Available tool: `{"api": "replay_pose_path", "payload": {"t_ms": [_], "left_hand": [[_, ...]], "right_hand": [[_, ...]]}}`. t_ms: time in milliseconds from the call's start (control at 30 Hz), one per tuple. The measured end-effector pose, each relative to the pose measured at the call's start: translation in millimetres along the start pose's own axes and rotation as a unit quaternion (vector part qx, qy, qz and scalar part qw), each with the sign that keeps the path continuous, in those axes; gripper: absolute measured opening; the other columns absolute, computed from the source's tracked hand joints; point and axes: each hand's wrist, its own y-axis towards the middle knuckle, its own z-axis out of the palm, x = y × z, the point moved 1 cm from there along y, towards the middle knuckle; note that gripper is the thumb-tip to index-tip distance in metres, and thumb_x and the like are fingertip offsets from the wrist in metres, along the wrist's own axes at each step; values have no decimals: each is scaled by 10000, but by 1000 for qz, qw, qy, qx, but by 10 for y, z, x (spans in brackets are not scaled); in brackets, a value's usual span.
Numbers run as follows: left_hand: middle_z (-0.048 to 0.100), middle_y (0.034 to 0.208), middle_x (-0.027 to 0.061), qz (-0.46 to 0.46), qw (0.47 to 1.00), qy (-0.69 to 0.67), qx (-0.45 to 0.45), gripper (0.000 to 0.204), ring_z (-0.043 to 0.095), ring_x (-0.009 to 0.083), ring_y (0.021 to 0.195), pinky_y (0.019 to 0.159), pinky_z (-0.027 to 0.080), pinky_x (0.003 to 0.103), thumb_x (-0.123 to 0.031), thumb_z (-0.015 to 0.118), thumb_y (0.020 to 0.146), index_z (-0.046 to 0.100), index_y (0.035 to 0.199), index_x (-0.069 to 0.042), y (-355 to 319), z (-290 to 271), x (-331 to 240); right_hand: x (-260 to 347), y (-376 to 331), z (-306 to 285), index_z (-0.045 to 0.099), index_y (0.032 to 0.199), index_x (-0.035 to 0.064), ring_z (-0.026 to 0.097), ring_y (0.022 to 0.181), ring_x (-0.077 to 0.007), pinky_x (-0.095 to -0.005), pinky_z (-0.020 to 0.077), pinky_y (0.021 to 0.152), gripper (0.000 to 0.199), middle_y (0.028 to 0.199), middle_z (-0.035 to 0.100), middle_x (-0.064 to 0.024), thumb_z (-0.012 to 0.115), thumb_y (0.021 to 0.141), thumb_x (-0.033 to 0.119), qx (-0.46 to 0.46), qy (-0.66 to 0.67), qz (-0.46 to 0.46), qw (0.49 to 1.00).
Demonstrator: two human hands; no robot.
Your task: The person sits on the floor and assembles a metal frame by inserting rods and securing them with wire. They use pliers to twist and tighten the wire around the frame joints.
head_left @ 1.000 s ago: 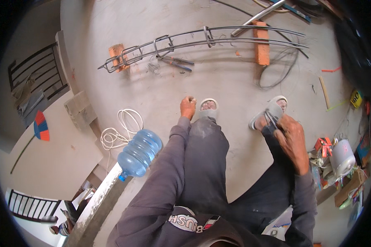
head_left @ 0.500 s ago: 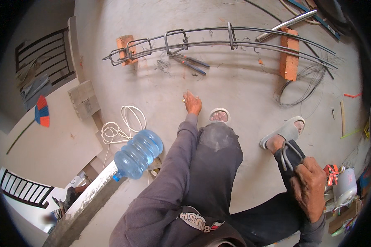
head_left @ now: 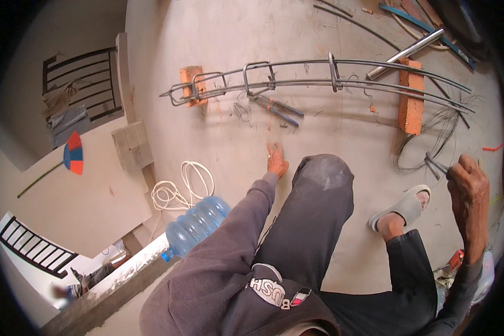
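Note:
My left hand [head_left: 277,161] is low over the floor beside my bent knee, fingers stretched out and holding nothing visible. Out to the right, my closed right hand [head_left: 469,182] grips bent steel rebar stirrups [head_left: 434,163]; the fingers hide part of them. Ahead lies a rebar cage [head_left: 302,83], long thin rods with several square stirrups around them. It rests across a left brick [head_left: 192,84] and a right brick [head_left: 411,106]. Pincers [head_left: 280,109] with dark blue-ended handles lie by its near side, next to short pieces of tie wire [head_left: 241,112].
A coil of thin wire [head_left: 431,134] lies near the right brick, and a shiny metal tube [head_left: 406,54] behind it. At left are a blue water bottle [head_left: 199,224], white cable [head_left: 171,193], grey blocks [head_left: 131,144] and a broom [head_left: 73,154]. Another person [head_left: 98,277] shows at lower left.
My right hand has moved up and forward from beside my lower leg, carrying the stirrups. The left hand's fingers have straightened. The whole view has shifted, with my knee further forward.

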Motion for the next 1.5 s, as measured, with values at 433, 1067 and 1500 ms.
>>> {"api": "replay_pose_path", "payload": {"t_ms": [433, 1067, 1500], "left_hand": [[100, 1497, 442, -21, 997, -17, 74, 883, 299, 593, 1348, 1158, 297, 466, -22, 562, 739, 143, 1510, 76, 107, -85, -178], [118, 1484, 465, -16, 997, -27, 74, 861, 372, 566, 1323, 1122, 364, 443, -41, 606, 744, 192, 1478, 134, 77, -157, -169], [257, 1427, 403, -3, 996, 15, 85, 855, 476, 534, 1220, 1065, 414, 461, -49, 593, 716, 231, 1475, 102, 167, -158, -104]], "right_hand": [[-466, 115, 57, 516, 773, -56, 515, 658, -340, -410, 413, 642, 133, 713, 489, -182, 568, 762, 66, -29, -8, 120, 992], [16, 845, -273, 593, 724, -35, 616, 670, -363, -440, 489, 660, 78, 706, 584, -205, 583, 735, 41, -65, -73, 119, 988], [-827, 481, -695, 615, 784, -45, 646, 759, -400, -459, 503, 718, 156, 760, 630, -239, 543, 730, 83, -90, -179, 185, 962]]}}
